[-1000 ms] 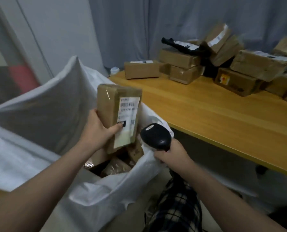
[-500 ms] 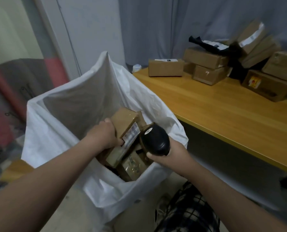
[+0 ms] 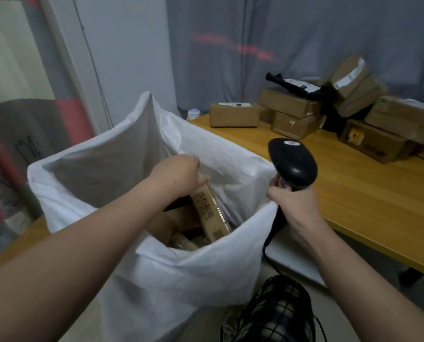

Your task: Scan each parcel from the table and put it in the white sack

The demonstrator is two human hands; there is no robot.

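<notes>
While left hand (image 3: pixel 176 174) grips top end of box (image 3: pixel 211 215), box hangs long way down inside sack (image 3: pixel 156 280), under fingers. Right hand (image 3: pixel 295 206) clamped round scanner (image 3: pixel 292 166), at sack rim.

Your view is dim and cool, with soft shadows. A faint red streak (image 3: pixel 240 49) glows on the grey curtain (image 3: pixel 304 28). The white sack (image 3: pixel 181 275) is shaded inside. Everything looks slightly blurred, and straight lines bow near the edges.

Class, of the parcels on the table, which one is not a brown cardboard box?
The black bag, lying atop the stacked boxes; all the others are brown cardboard.
</notes>
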